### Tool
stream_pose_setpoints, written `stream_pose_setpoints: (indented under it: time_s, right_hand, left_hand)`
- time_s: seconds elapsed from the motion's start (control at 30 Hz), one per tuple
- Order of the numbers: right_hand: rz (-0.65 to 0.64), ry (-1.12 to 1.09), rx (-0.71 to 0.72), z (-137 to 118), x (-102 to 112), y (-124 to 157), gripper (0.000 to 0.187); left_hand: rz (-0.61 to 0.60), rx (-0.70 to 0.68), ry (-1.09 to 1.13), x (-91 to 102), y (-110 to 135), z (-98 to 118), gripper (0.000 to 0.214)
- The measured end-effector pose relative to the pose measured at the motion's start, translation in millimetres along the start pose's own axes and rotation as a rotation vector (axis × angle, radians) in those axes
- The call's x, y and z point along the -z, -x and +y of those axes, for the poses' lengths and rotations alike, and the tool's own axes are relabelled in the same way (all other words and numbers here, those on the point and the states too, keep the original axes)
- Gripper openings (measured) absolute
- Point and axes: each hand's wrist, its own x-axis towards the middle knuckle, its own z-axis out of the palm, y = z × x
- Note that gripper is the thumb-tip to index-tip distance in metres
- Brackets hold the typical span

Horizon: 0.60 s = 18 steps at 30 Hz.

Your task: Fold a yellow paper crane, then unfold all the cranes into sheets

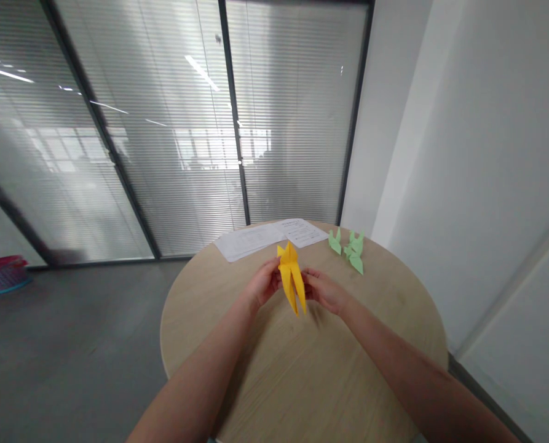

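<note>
A folded yellow paper figure (pixel 291 275) with two long points hanging down is held above the round wooden table (pixel 237 375). My left hand (pixel 265 283) pinches its left side and my right hand (pixel 323 290) pinches its right side, both with fingers closed on the paper. Both forearms reach in from the bottom of the view.
Two folded green paper figures (pixel 350 249) lie at the table's far right. White printed sheets (pixel 267 237) lie along the far edge. Glass partitions with blinds stand behind, a white wall at the right. A pink basket (pixel 2 272) sits on the grey floor at far left.
</note>
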Motion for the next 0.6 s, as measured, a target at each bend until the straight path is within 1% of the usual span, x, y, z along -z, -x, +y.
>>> stream_pose_setpoints:
  time_s: [0.1,0.17,0.23,0.37,0.47,0.6]
  right_hand:
    - [0.055,0.097,0.027,3,-1,-2,0.035]
    - [0.121,0.169,0.106,2,-2,-2,0.035]
    - [0.176,0.227,0.206,0,-3,-2,0.034]
    - [0.210,0.307,0.364,-6,-3,-1,0.030]
    - [0.216,0.379,0.395,-6,-4,-1,0.027]
    - [0.215,0.392,0.361,-3,-3,-4,0.025]
  left_hand:
    - [0.074,-0.055,-0.078,-4.8,3,0,0.022]
    - [0.134,-0.075,-0.151,-8.1,5,0,0.028]
    - [0.170,-0.088,-0.222,-11.0,8,-1,0.035]
    - [0.205,-0.140,-0.287,-14.0,8,-2,0.043]
    - [0.259,-0.176,-0.333,-13.5,7,-3,0.046]
    - [0.295,-0.195,-0.383,-13.0,6,-3,0.047]
